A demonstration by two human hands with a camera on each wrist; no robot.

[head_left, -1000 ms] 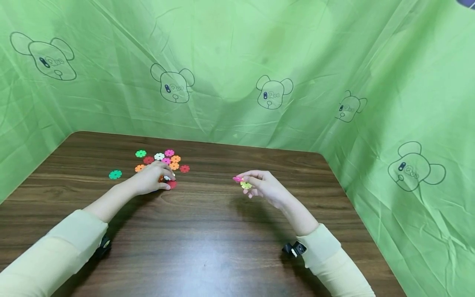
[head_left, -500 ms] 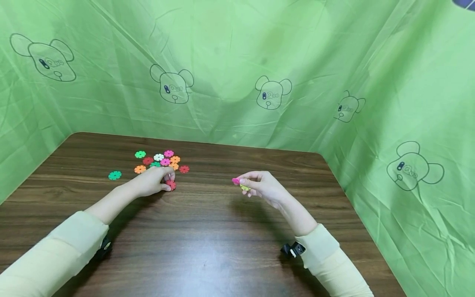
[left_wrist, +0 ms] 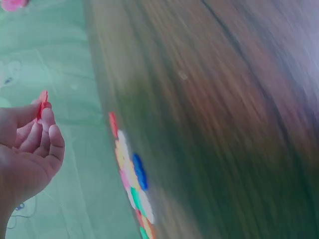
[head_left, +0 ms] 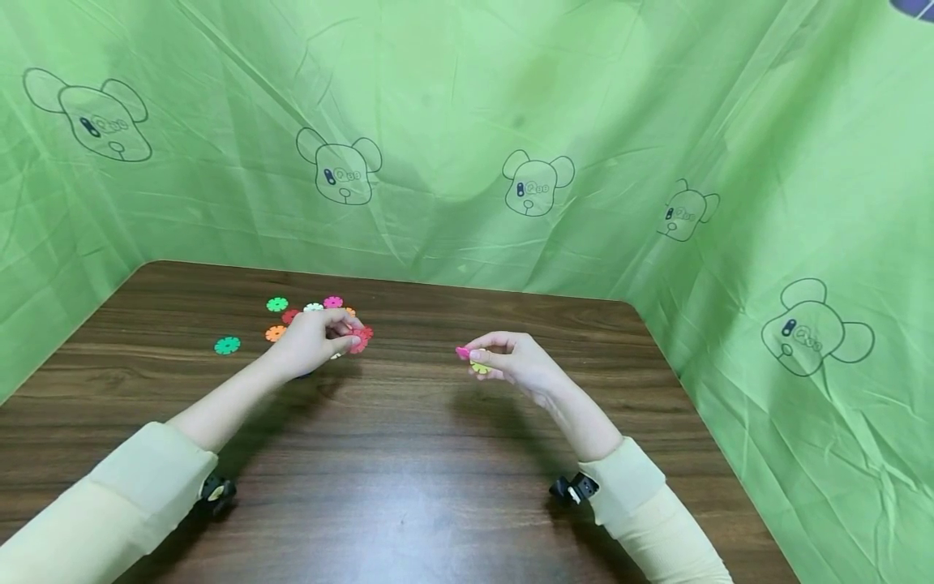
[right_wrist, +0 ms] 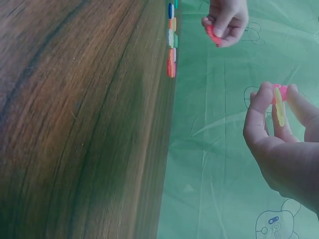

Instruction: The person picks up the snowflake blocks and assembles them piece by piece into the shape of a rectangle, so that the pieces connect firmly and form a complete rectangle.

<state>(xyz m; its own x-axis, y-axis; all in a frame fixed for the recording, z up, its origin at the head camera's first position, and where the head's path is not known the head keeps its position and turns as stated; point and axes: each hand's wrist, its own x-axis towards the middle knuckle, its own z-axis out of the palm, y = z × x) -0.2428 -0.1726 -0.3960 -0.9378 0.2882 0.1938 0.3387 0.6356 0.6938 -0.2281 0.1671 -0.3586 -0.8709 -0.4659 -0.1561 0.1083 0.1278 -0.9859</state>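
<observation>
My left hand pinches a red snowflake disc between thumb and fingers, raised above the table. In the head view that disc overlaps another red disc lying behind it. To the right, my right hand holds a pink snowflake disc at its fingertips. A yellow snowflake disc stands against the pink one at an angle and looks joined to it. Both hands are off the tabletop, apart from each other. The left hand hides part of the loose discs from the head camera.
Several loose discs lie at the table's far left, among them a green disc, an orange disc and a teal disc. A blue disc shows in the left wrist view. Green cloth encloses the wooden table.
My left hand has picked the red disc up from the near side of the pile and carried it up and to the right. The right hand has stayed nearly still with its two discs.
</observation>
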